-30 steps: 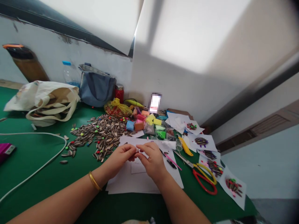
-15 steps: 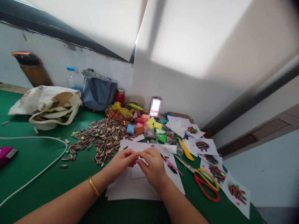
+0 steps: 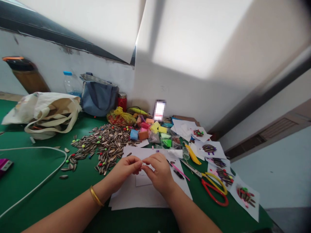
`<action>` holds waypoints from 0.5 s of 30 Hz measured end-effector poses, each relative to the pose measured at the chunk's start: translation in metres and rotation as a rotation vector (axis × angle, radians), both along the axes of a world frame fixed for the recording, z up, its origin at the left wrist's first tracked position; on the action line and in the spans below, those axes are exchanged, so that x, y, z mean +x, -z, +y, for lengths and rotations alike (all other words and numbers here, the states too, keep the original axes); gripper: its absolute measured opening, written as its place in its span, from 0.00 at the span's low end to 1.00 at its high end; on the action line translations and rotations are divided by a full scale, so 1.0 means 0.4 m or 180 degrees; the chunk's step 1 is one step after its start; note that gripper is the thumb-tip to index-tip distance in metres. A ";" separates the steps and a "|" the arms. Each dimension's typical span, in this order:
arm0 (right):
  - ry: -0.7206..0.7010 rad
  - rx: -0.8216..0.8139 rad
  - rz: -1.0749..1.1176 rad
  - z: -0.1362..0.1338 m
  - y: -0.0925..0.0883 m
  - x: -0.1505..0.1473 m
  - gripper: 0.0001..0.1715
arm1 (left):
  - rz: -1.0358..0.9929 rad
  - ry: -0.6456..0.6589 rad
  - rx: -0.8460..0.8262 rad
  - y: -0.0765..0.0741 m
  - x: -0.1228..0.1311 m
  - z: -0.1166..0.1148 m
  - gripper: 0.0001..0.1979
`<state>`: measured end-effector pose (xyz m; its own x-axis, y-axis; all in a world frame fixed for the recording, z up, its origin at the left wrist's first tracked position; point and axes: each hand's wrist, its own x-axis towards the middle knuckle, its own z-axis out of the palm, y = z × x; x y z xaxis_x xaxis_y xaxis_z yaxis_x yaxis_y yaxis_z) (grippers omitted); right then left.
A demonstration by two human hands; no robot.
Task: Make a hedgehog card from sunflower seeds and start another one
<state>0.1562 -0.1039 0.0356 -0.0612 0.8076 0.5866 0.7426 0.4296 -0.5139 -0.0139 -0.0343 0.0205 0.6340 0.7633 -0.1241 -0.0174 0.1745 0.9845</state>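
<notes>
My left hand (image 3: 129, 168), with a gold bangle (image 3: 96, 196) at its wrist, is closed in a pinch. Its fingertips meet those of my right hand (image 3: 158, 171), whose thumb and fingers are also pinched. Whatever lies between them is too small or too hidden to name. Both hands are above white paper sheets (image 3: 126, 198), with a smaller white piece (image 3: 143, 181) on top. To the left spreads a heap of striped sunflower seeds (image 3: 107, 142) dotted with small coloured balls. Packets of coloured clay (image 3: 166, 142) lie behind the hands.
Right of the paper are scissors (image 3: 213, 189) with red and yellow handles, a yellow cutter knife (image 3: 193, 154) and a pink stick (image 3: 180, 172). Seed-decorated cards (image 3: 245, 197) line the right edge. A white cable (image 3: 43, 180), cloth bag (image 3: 46, 108) and blue bag (image 3: 99, 97) are left.
The view has shifted slightly, so background things sit a little further left. My hands stay together in nearly the same pinch above the paper.
</notes>
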 end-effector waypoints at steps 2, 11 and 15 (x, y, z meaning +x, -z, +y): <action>-0.0035 0.0003 0.0057 0.001 0.004 -0.001 0.05 | 0.0064 0.0017 0.0043 -0.002 0.001 0.001 0.16; -0.0079 0.0022 0.0261 0.000 -0.005 -0.003 0.06 | -0.0046 -0.0021 0.0122 -0.002 0.001 0.003 0.16; -0.0135 0.0048 0.0307 0.003 0.002 -0.002 0.05 | 0.0067 0.0065 0.0173 -0.006 0.000 0.001 0.16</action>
